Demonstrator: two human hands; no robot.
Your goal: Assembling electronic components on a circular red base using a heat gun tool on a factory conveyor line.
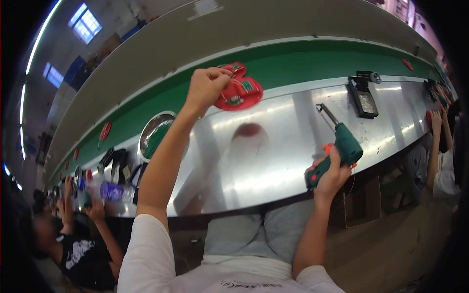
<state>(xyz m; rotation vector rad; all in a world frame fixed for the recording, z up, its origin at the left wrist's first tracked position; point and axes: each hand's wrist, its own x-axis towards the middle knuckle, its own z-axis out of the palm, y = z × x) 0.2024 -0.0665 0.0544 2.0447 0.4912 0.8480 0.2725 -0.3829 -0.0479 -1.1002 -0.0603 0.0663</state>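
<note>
My left hand point(207, 88) is raised over the bench's far side, fingers pinched at the left edge of a red plastic housing point(253, 100). The housing has two rounded lobes, and small green circuit boards and thin wires show inside it. My right hand point(331, 173) is wrapped round the handle of a green soldering gun point(348, 146) with red parts. Its metal tip points up and away, apart from the housing. Exactly what my left fingertips grip, housing or wire, is partly hidden by the hand.
A black soldering iron stand point(364, 100) stands at the back right. Left of my forearm are a round magnifier lamp point(155, 136) and a purple-labelled bottle point(113, 191). Along the green conveyor belt point(303, 63) lie more red parts point(105, 131). Other people work at both sides.
</note>
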